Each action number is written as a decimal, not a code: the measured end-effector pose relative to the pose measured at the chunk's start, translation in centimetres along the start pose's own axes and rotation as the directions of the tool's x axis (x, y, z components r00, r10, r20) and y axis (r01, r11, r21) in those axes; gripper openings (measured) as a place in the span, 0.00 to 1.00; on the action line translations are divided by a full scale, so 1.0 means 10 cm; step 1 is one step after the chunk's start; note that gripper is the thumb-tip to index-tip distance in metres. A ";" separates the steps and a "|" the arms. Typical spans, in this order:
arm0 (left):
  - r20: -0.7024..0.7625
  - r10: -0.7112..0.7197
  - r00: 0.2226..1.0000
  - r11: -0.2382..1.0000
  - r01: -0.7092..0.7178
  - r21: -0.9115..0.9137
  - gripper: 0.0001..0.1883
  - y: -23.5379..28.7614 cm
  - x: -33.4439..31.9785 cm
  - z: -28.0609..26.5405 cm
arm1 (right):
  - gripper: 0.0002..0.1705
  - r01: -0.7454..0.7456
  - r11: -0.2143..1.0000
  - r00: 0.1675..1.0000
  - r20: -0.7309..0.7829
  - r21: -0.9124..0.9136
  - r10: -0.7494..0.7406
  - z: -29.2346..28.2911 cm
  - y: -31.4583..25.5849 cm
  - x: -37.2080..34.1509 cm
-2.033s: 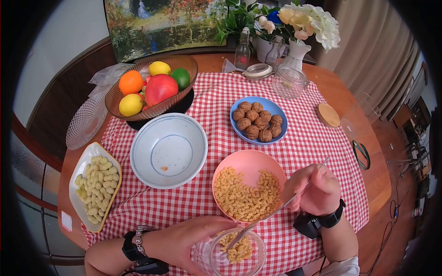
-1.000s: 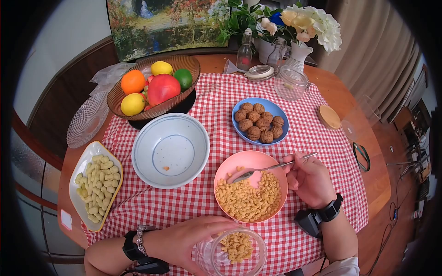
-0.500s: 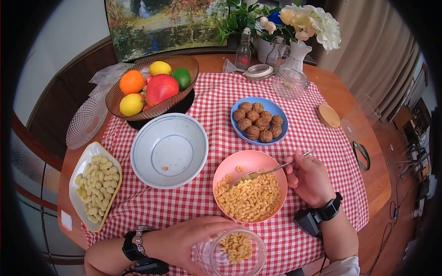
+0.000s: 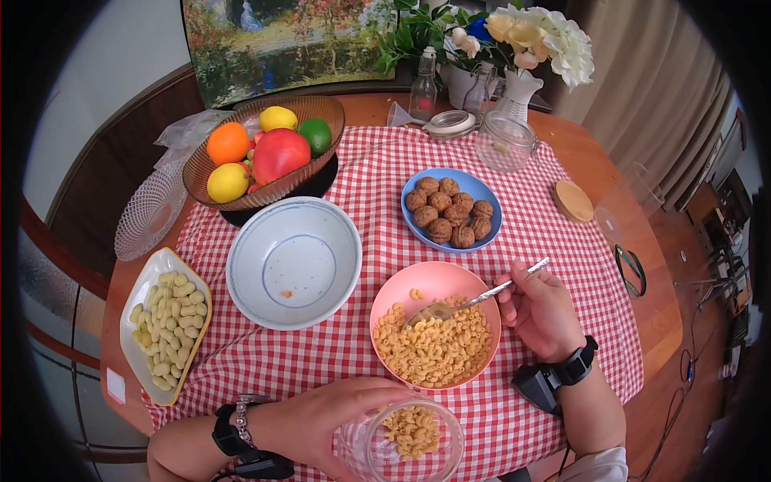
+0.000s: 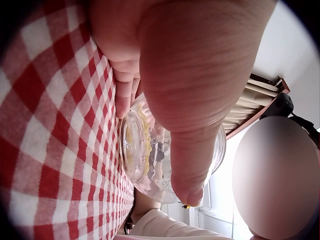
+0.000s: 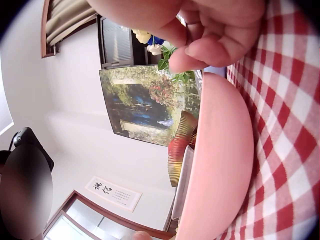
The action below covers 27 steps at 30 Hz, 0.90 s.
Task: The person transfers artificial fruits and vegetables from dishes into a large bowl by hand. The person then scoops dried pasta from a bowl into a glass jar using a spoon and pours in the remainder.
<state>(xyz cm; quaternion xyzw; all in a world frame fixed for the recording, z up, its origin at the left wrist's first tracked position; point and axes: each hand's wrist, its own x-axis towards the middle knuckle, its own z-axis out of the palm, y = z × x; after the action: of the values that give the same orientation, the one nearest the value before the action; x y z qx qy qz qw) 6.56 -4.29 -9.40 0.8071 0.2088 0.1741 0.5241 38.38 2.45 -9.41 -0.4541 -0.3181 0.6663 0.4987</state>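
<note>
My right hand (image 4: 542,313) pinches the handle of a metal spoon (image 4: 487,294), whose bowl rests in the pasta (image 4: 434,345) inside a pink bowl (image 4: 404,283). In the right wrist view the pink bowl (image 6: 220,155) stands side-on, just beyond the curled fingers (image 6: 215,50). At the table's near edge my left hand (image 4: 337,414) wraps round a clear glass jar (image 4: 456,450) with some pasta in its bottom. The left wrist view has the thumb (image 5: 190,165) along the near side of the jar (image 5: 155,185), which stands on the checked cloth.
Left of the pink bowl stand a white-blue bowl (image 4: 345,281) and a dish of peanuts (image 4: 170,337). Behind are a fruit bowl (image 4: 309,165) and a blue plate of walnuts (image 4: 491,193). An open glass jar (image 4: 506,145), bottles and flowers occupy the back.
The spoon has gone from the glass jar over to the pink bowl, and its tip now sits in the pasta there. The left hand and jar stay in place.
</note>
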 end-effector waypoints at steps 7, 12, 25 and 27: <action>-0.063 0.120 0.991 0.992 -0.118 0.041 0.62 -0.10 -0.01 0.06 | 0.18 0.011 0.999 0.999 0.033 -0.044 -0.009 0.00 0.00 -0.01; -0.004 0.004 1.000 1.000 -0.004 -0.029 0.63 0.00 0.00 0.00 | 0.17 0.015 1.000 1.000 0.012 -0.014 -0.015 0.01 -0.02 -0.03; -0.013 0.024 1.000 0.999 -0.025 -0.044 0.62 -0.02 0.01 0.01 | 0.19 0.078 0.987 0.990 0.107 0.138 -0.094 0.06 -0.09 -0.15; -0.043 0.078 0.996 0.997 -0.078 0.008 0.62 -0.06 -0.02 0.04 | 0.20 0.084 0.984 0.981 0.160 0.158 -0.109 0.08 -0.10 -0.19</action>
<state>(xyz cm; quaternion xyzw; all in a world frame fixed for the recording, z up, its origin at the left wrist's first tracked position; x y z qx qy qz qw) 6.47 -4.52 -10.16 0.8124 0.1892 0.2112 0.5095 38.20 0.92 -7.72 -0.3413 -0.3293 0.6994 0.5347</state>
